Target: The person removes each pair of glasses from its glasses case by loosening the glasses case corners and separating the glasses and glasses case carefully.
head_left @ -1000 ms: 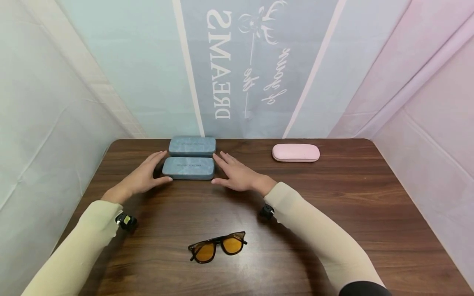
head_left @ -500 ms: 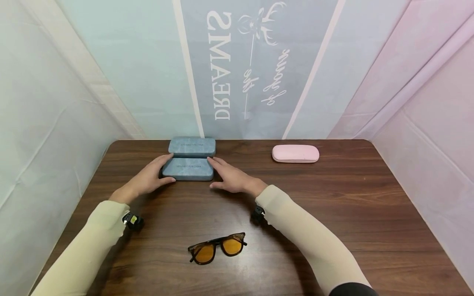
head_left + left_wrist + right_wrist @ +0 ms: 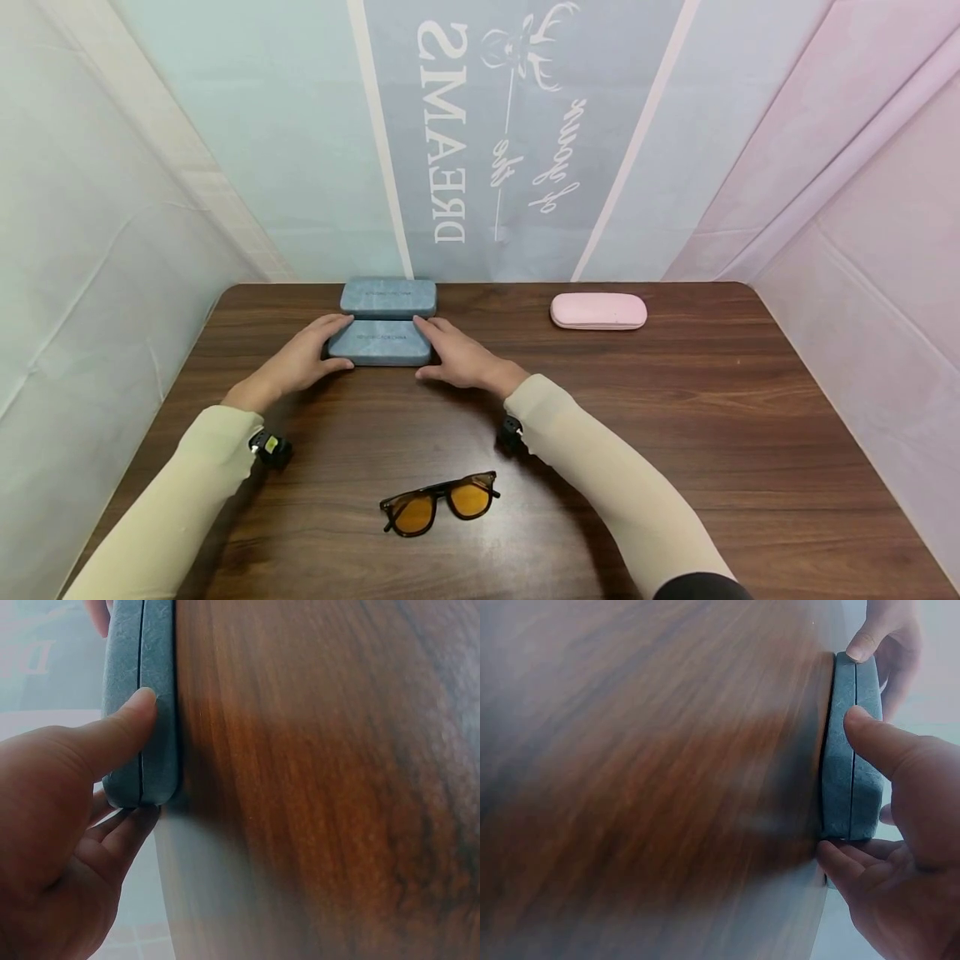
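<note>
Near the back of the table, a blue glasses case lies flat with its lid closed. My left hand grips its left end; in the left wrist view the thumb lies across the front side at the seam, fingers around the end. At the other end, my right hand holds it likewise, its thumb on the front side in the right wrist view. Directly behind stands a second blue glasses case, also closed. Sunglasses with orange lenses lie closer to me.
A pink glasses case rests at the back right of the brown wooden table. Behind it hangs a printed cloth, and pale cloth walls stand at both sides.
Both hands have moved inward onto the ends of the front blue glasses case and taken hold of it. The cases and the sunglasses have stayed in place.
</note>
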